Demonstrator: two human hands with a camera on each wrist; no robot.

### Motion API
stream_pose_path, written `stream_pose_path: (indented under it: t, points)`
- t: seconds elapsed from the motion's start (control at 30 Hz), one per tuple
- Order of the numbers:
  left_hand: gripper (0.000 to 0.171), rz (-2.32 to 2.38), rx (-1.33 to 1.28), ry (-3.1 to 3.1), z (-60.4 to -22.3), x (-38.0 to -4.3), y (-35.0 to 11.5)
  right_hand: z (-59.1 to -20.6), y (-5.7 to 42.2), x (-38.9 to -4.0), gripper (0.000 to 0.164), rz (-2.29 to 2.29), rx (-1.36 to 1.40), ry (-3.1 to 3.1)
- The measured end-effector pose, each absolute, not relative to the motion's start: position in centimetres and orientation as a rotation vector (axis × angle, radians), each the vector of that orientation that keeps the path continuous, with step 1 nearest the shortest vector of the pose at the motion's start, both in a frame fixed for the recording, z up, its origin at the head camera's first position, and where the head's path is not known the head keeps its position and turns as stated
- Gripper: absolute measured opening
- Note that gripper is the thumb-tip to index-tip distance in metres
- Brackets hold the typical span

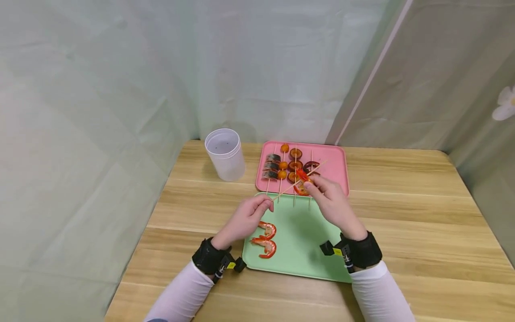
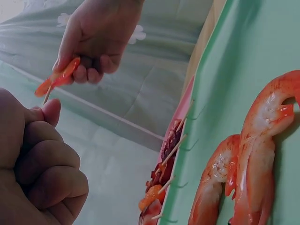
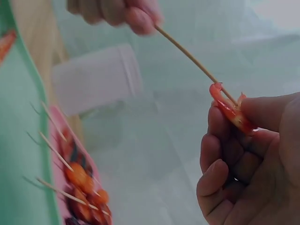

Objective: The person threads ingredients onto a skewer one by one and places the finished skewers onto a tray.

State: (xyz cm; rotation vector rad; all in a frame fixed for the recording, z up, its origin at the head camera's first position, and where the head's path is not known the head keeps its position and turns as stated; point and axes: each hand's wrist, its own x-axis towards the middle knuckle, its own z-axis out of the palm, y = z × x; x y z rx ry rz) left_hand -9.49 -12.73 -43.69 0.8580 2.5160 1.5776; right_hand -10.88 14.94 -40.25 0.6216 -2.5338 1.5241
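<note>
L hand [image 1: 250, 213] pinches thin wooden stick [image 3: 190, 56] to keep it steady; R hand [image 1: 332, 201] pinches small orange shrimp [image 3: 230, 110] on it, over green plastic tray [image 1: 299, 250].

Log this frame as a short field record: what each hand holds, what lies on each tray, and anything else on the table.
left hand: pinches the near end of a bamboo skewer
right hand: holds a shrimp on that skewer
green tray: two loose shrimps at its left side
pink tray: finished skewers of sliced food, sticks overhanging toward the green tray
plastic cup: upright, left of the pink tray
table: wooden, bears both trays
</note>
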Motion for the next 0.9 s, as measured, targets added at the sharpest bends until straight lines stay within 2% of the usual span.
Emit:
stream_pose_path:
  t: [0.3,0.9]
  points:
    - [0.025,1.593,0.823,2.504,-43.6,-9.4,-12.6,-41.5,11.8,-10.3,0.021,1.479,0.810,-2.588]
    - [0.026,1.642,0.826,2.424,-44.0,-9.7,-12.8,-41.7,11.4,-10.3,0.010,1.356,0.931,-2.590]
